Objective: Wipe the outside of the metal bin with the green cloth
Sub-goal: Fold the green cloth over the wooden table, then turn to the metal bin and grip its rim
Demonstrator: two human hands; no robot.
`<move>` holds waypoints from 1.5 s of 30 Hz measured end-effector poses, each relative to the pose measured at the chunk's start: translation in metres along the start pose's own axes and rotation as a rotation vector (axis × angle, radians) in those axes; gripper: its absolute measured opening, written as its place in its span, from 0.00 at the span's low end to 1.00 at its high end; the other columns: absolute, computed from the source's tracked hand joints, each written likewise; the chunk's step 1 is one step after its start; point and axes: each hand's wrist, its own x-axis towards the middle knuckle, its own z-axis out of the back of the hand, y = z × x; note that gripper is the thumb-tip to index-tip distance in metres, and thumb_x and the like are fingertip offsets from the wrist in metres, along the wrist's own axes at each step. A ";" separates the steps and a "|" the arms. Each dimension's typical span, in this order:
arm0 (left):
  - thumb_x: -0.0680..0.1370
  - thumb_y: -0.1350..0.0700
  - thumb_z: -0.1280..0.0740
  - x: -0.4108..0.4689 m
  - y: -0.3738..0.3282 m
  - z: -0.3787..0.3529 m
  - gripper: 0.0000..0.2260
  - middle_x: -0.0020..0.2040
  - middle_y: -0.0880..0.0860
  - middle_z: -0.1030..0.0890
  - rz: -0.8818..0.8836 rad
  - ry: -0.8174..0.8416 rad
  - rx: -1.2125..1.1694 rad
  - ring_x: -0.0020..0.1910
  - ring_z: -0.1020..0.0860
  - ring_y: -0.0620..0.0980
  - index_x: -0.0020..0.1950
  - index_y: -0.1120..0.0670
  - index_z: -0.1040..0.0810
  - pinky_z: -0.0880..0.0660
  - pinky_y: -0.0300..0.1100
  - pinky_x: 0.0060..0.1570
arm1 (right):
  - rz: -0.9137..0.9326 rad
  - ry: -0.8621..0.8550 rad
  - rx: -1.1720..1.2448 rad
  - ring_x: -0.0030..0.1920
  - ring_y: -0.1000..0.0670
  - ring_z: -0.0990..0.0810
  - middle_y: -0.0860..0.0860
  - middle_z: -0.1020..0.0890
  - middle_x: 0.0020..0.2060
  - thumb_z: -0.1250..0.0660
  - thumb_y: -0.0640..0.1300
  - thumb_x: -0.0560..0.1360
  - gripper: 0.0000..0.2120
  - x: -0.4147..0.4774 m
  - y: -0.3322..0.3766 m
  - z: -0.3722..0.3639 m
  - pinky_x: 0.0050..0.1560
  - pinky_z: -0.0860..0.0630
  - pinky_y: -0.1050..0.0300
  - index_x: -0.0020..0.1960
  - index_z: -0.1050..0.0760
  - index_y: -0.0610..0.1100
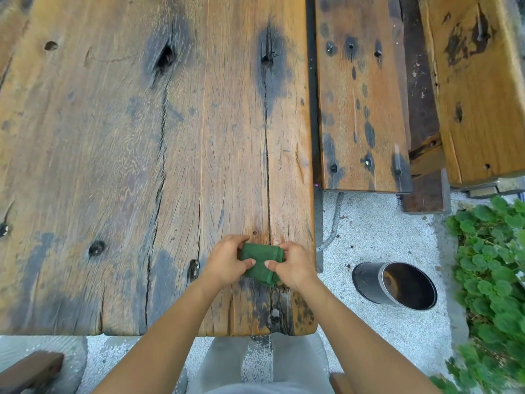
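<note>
Two bare hands meet over a folded green cloth (262, 264) near the front right corner of a heavy wooden table (119, 155). In the head view, the left hand (227, 261) curls around the cloth's left end, fingers wrapped over the far edge and thumb pressed on top; the right hand (294, 265) grips the right end the same way, thumb on top, fingers hooked over the back. Both are closed on the fabric, which is a thick, soft, roughly rectangular wad with a matte knit-like surface, lying on the tabletop. The table is made of broad, rough planks, orange-brown with grey-black weathered patches, long cracks running along the grain, dark knots and small holes. To the right, on pale, grainy gravel ground (377, 237), stands the metal bin (393, 284), well apart from the cloth and hands: a dull grey cylinder with a smooth wall, its round open mouth facing up, the inside dark and rust-brown. Beyond it lie two weathered benches (360, 95) of the same stained timber, studded with bolt heads. Green round-leaved plants (494, 251) crowd the right edge. Light grey trousers (255, 371) show below the table edge.
</note>
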 end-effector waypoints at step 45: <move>0.75 0.61 0.24 -0.091 -0.236 -0.044 0.13 0.56 0.64 0.14 -0.282 0.702 -0.682 0.54 0.15 0.63 0.59 0.59 0.16 0.17 0.53 0.51 | 0.245 -0.008 1.500 0.63 0.33 0.22 0.33 0.22 0.63 0.27 0.40 0.76 0.21 -0.192 -0.109 0.153 0.59 0.22 0.39 0.67 0.24 0.37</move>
